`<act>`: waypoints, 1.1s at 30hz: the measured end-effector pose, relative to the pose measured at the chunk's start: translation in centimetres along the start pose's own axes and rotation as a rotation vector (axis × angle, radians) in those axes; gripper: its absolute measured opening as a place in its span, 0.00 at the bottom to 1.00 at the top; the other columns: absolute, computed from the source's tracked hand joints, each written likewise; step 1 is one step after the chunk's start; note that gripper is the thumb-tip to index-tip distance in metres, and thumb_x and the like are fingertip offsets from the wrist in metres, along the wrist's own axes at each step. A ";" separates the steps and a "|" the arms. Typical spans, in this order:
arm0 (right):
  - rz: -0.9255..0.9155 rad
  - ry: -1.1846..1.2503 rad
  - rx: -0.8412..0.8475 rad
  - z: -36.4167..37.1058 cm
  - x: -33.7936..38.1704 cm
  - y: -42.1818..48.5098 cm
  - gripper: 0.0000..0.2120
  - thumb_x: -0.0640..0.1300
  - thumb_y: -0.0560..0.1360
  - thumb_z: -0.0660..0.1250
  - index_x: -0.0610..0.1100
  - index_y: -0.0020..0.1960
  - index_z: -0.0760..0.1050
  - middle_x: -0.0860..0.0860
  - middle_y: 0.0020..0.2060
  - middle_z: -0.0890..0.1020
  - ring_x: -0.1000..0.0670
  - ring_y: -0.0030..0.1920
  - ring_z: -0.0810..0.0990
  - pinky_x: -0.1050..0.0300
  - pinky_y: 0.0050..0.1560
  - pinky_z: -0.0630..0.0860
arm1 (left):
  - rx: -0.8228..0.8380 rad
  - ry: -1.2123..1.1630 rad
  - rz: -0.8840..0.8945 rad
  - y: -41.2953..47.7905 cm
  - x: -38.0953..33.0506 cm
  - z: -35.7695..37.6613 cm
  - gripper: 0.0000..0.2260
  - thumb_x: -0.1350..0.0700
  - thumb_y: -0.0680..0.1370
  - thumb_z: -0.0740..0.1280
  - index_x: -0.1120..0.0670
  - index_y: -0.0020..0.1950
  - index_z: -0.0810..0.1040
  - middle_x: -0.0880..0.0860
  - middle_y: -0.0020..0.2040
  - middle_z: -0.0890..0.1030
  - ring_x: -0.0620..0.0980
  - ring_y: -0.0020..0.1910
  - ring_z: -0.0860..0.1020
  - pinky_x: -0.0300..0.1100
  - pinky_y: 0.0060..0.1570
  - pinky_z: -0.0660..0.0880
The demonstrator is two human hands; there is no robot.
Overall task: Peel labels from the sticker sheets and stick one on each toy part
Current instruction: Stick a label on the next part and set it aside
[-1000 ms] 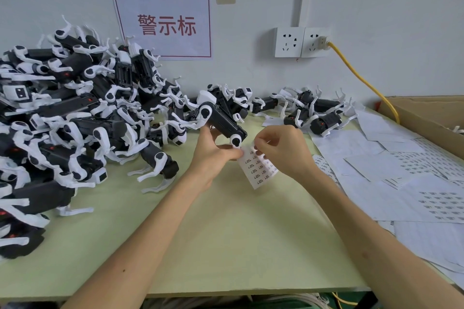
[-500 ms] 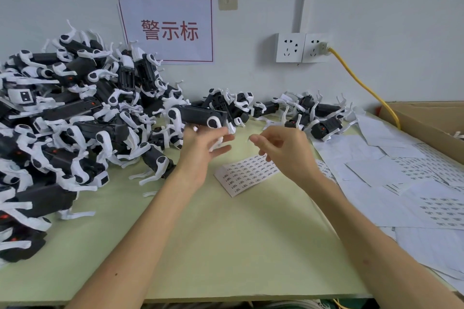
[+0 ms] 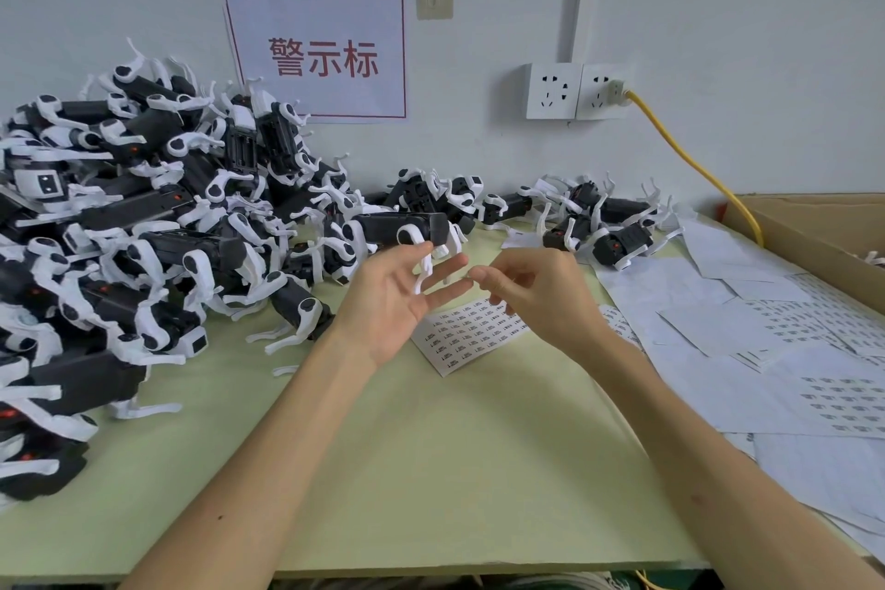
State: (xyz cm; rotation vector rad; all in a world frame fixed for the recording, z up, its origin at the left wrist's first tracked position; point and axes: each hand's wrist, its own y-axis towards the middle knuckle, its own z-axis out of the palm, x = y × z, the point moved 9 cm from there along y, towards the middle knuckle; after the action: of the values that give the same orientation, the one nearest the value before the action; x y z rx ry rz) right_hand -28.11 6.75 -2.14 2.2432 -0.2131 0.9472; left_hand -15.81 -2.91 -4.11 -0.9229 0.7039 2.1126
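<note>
My left hand [image 3: 390,297] is palm-up over the table with its fingers straight. Its fingertips touch a black toy part with white legs [image 3: 400,229], and one white leg hangs between the fingers. My right hand [image 3: 531,295] is just to its right, fingers curled, thumb and forefinger pinching a tiny label [image 3: 468,272] close to the left fingertips. The label is barely visible. The sticker sheet [image 3: 471,338] lies flat on the green table [image 3: 431,470] under both hands.
A big heap of black-and-white toy parts [image 3: 143,230] fills the left side, and a smaller group [image 3: 603,225] lies by the wall. Used backing sheets [image 3: 766,331] cover the right side beside a cardboard box [image 3: 814,225]. A yellow cable [image 3: 694,168] runs from the wall socket.
The sticker sheet left my hands and now lies on the table. My left hand opened its fingers under the toy part, which turned level. My right hand moved toward it.
</note>
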 end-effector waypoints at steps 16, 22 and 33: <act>0.027 -0.012 -0.017 -0.2 -0.6 0.1 0.17 0.62 0.74 0.71 0.49 0.37 0.81 0.56 0.28 0.81 0.55 0.28 0.77 0.57 0.33 0.75 | 0.031 0.027 0.049 -0.2 -0.8 0.3 0.08 0.62 0.74 0.66 0.58 0.42 0.86 0.55 0.45 0.84 0.54 0.47 0.85 0.47 0.46 0.83; 0.193 0.209 0.083 0.7 -1.6 0.1 0.12 0.48 0.80 0.69 0.45 0.41 0.84 0.49 0.34 0.85 0.52 0.32 0.81 0.62 0.34 0.76 | -0.040 0.147 0.184 -0.2 -1.7 -0.1 0.13 0.66 0.74 0.67 0.54 0.30 0.78 0.52 0.34 0.79 0.59 0.48 0.85 0.49 0.47 0.83; 0.493 0.576 0.200 3.6 -2.6 -1.4 0.05 0.44 0.77 0.72 0.43 0.47 0.84 0.49 0.40 0.86 0.51 0.37 0.84 0.62 0.40 0.79 | -0.029 0.327 0.283 -0.1 -1.7 0.4 0.10 0.67 0.72 0.68 0.59 0.50 0.71 0.48 0.37 0.80 0.63 0.50 0.85 0.53 0.50 0.82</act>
State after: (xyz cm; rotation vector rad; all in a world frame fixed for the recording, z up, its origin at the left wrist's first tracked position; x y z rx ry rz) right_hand -27.41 5.16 -6.48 2.0162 -0.4309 1.9027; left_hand -15.04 -3.21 -2.62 -1.2648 1.0220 2.2419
